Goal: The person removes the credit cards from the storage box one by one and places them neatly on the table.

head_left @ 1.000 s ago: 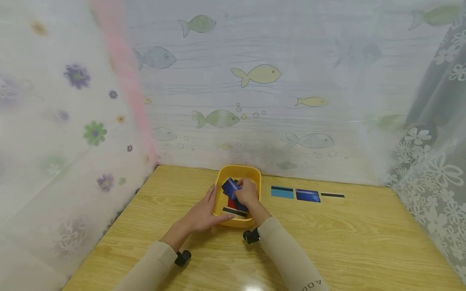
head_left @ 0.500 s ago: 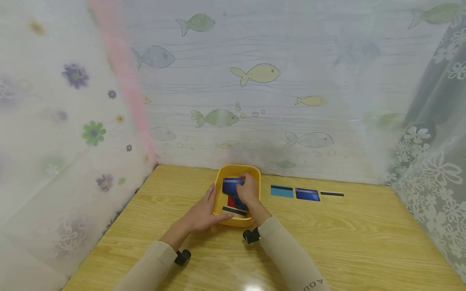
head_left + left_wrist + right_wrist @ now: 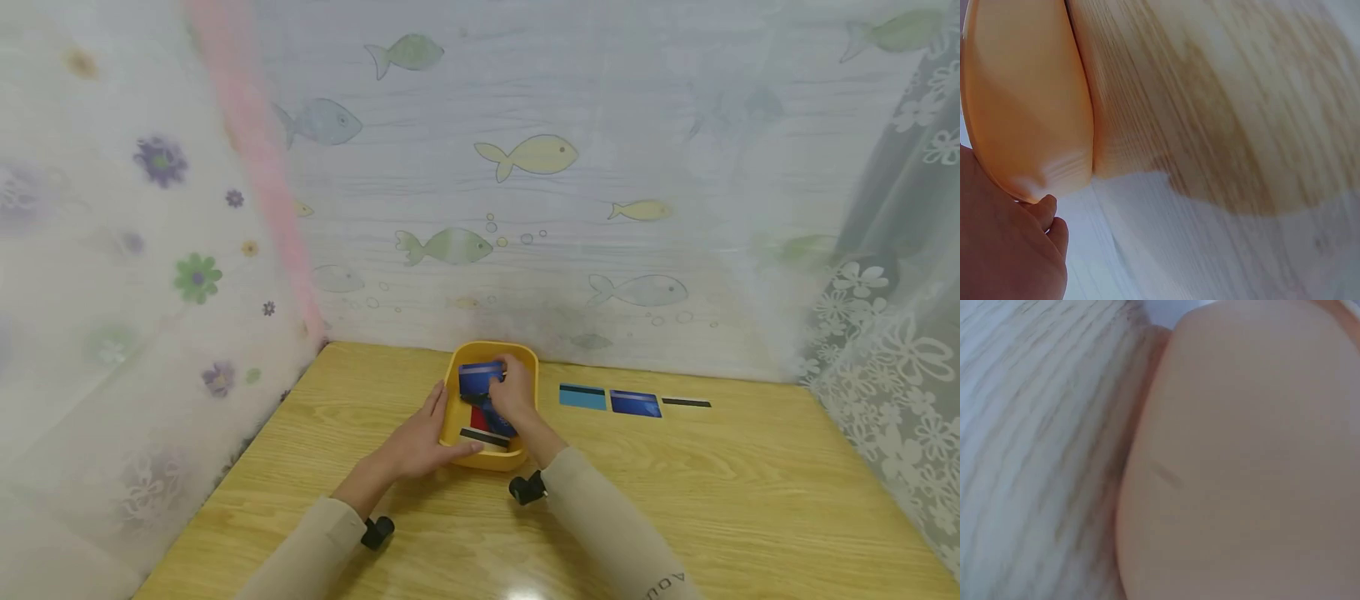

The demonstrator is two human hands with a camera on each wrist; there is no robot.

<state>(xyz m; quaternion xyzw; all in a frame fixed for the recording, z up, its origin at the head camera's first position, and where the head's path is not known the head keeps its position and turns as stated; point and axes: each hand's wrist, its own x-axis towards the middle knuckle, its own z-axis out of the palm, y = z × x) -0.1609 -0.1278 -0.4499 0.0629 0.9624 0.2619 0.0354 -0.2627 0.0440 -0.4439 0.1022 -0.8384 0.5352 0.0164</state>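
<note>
Head view: the blue card with a pale stripe is inside the yellow bin, toward the far end. The right hand pinches it by its right side, the grip narrow, with thumb and fingers bent. Nearer in the bin lie a red card, partly covered, some dark blue cards under the right hand, too overlapped to count, and, at the near end, a pale card with a black stripe. The left hand is spread wide against the bin's near left corner: fingers straight along the outer left wall, thumb over the near rim. The left wrist view shows its fingertips touching the bin; the right wrist view is mostly blurred bin wall beside wood grain.

Right of the bin, well apart from it, three cards lie in a row on the wooden table: a light blue card, a deep blue card and a black-striped card whose pale body is hard to make out. Both sleeves are beige, each with a black device at the cuff. A fish-print sheet hangs behind the table, a flowered sheet at left.
</note>
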